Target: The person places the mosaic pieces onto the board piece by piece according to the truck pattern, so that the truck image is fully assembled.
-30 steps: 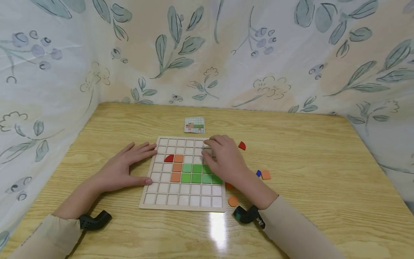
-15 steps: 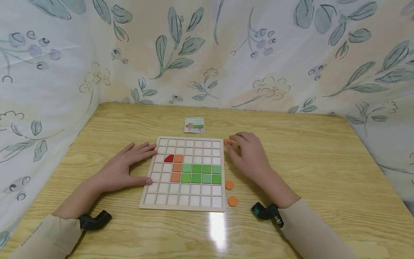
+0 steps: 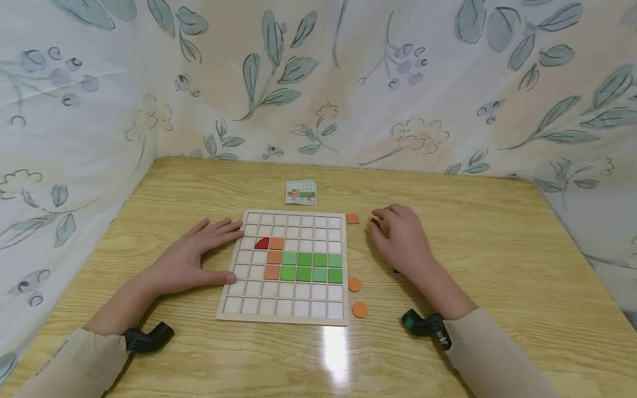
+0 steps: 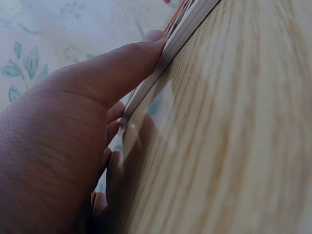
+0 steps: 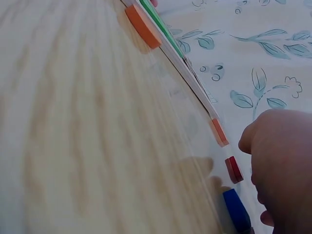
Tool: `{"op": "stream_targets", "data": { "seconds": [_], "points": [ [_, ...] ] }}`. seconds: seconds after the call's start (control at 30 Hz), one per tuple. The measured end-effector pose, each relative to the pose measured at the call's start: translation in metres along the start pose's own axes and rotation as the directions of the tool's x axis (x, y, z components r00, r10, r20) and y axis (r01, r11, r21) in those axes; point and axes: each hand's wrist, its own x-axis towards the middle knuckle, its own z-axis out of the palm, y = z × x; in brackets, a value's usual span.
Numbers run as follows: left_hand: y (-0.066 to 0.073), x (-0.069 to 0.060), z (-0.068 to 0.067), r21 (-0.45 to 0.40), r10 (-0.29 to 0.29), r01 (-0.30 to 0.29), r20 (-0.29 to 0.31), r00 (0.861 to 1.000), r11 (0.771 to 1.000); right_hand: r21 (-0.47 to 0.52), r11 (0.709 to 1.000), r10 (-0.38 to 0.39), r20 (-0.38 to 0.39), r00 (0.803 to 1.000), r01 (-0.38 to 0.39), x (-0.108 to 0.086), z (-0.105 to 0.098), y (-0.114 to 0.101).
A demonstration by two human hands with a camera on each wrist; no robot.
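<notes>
Fingers (image 3: 221, 237) spread, your left hand (image 3: 186, 260) apparently steadies the grid board (image 3: 282, 305) from the bench's (image 3: 497, 249) left-edge side; your right hand (image 3: 404, 243) curls at a red piece (image 3: 375, 223), grip unclear.

Soft, even light fills the head view, with one white glare streak (image 3: 335, 354) at six o'clock on the glossy tabletop (image 3: 478, 237). Both wrist views are dimmer; the left hand (image 4: 61, 129) looks shadowed towards nine o'clock, the right hand (image 5: 285, 165) towards four o'clock, and close wood grain (image 5: 73, 170) blurs.
</notes>
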Motion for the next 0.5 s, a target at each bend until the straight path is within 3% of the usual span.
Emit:
{"op": "stream_targets", "data": {
  "seconds": [0.5],
  "points": [
    [0.0010,-0.0002,0.0021,0.002,-0.016,0.016,-0.001,1.000,1.000,-0.065,0.997,-0.030,0.021,0.999,0.031,0.0014,0.0084,0.0091]
  ]
}}
